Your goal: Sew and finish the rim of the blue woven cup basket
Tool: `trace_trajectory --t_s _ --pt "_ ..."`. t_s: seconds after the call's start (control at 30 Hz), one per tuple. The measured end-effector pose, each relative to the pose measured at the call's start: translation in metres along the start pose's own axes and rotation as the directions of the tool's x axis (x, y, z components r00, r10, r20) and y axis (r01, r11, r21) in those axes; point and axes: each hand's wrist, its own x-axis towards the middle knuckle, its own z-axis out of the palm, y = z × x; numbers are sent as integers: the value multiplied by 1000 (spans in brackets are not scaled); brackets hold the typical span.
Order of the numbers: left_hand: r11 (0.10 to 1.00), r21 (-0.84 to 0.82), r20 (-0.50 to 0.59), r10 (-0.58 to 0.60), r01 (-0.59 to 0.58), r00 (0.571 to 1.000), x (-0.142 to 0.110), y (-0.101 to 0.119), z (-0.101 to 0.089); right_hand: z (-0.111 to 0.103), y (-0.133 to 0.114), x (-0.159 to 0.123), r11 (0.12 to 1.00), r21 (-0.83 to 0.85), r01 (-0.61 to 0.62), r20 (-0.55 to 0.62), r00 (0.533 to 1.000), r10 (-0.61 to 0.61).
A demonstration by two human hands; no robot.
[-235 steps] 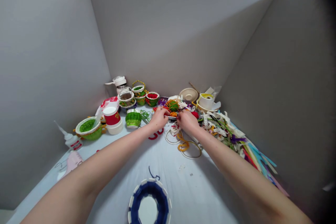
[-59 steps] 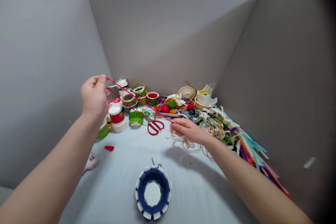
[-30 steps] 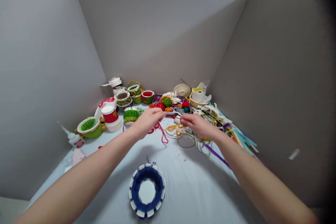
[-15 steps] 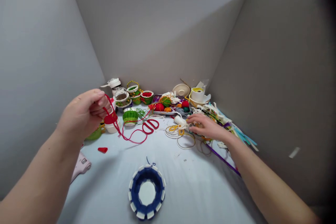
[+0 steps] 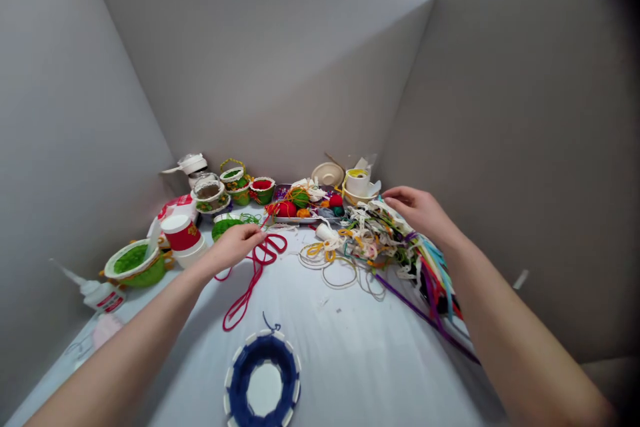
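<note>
My left hand (image 5: 234, 244) rests low over the table with its fingers drawn together on a red cord (image 5: 244, 297). The cord trails in loops toward me across the table. Red-handled scissors (image 5: 273, 245) lie just beyond its fingertips. My right hand (image 5: 419, 209) hovers over a heap of lace trims and coloured strips (image 5: 395, 240) at the right, fingers stretched out and holding nothing. A round blue woven basket base with white spokes (image 5: 262, 388) sits close to me at the bottom centre, apart from both hands.
Grey partition walls close in three sides. A red-and-white paper cup (image 5: 181, 235), a green bowl (image 5: 134, 264) and a glue bottle (image 5: 100, 293) stand at the left. Small decorated baskets (image 5: 235, 180), a tray of yarn balls (image 5: 300, 205) and a tape roll (image 5: 357, 181) line the back.
My left hand has come down from the raised position to the table beside the scissors, and the red cord now lies slack. My right hand has moved right and back over the strip heap.
</note>
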Motion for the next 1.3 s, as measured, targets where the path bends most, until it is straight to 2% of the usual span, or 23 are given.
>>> trace_trajectory --t_s 0.03,0.07,0.1,0.13,0.17,0.2,0.23,0.27,0.3,0.33,0.4,0.43,0.5,0.6,0.7,0.83,0.93,1.03,1.13,1.3 --pt "999 35 -33 12 -11 999 9 6 -3 -1 0 -1 1000 -10 -4 -2 1000 4" --pt "998 62 -119 28 -21 992 18 14 -8 -3 1 -1 1000 -29 -12 -18 1000 11" --pt "996 79 -249 61 -43 967 25 23 -16 -4 2 -2 998 -51 -23 -41 999 21" --pt "992 95 -388 114 -83 915 31 33 -24 -5 4 -2 997 -72 -39 -66 997 34" --pt "986 116 -509 162 -119 845 36 42 -32 -6 7 -2 995 -86 -56 -86 995 48" --pt "977 146 -580 213 -157 787 40 49 -38 -6 11 -2 993 -94 -72 -95 994 63" --pt "964 188 -607 263 -186 750 42 53 -40 -5 15 -2 991 -99 -86 -89 993 77" --pt "950 236 -586 308 -206 750 43 54 -38 -4 21 -2 990 -102 -96 -71 993 89" --pt "933 284 -519 342 -220 783 43 50 -33 -2 26 -2 989 -105 -104 -47 994 100" --pt "916 328 -412 359 -232 837 42 43 -24 0 32 -3 988 -110 -110 -23 994 108" --pt "901 364 -138 302 -236 943 37 21 2 4 42 -3 985 -125 -121 17 992 124" --pt "908 352 -39 258 -228 965 33 9 15 6 46 -3 983 -134 -124 29 991 129" --pt "916 350 25 200 -196 980 24 -12 40 8 52 -2 981 -151 -123 37 991 130" --pt "936 314 -64 190 -161 980 10 -24 63 9 53 4 977 -180 -116 20 992 121" --pt "956 231 -182 223 -179 958 0 -23 73 15 46 19 967 -241 -83 47 994 97" --pt "964 149 -285 256 -221 924 -7 -24 82 40 32 52 953 -303 2 155 987 47" --pt "959 117 -273 281 -258 920 -11 -27 89 70 24 77 941 -331 68 277 961 28" --pt "957 85 -236 291 -279 927 -13 -29 92 101 18 94 921 -375 102 395 917 59" --pt "959 64 -238 283 -275 929 -14 -31 91 124 12 104 900 -423 106 422 902 92" --pt "965 24 -274 256 -260 927 -12 -37 89 150 0 107 902 -419 107 453 885 105"
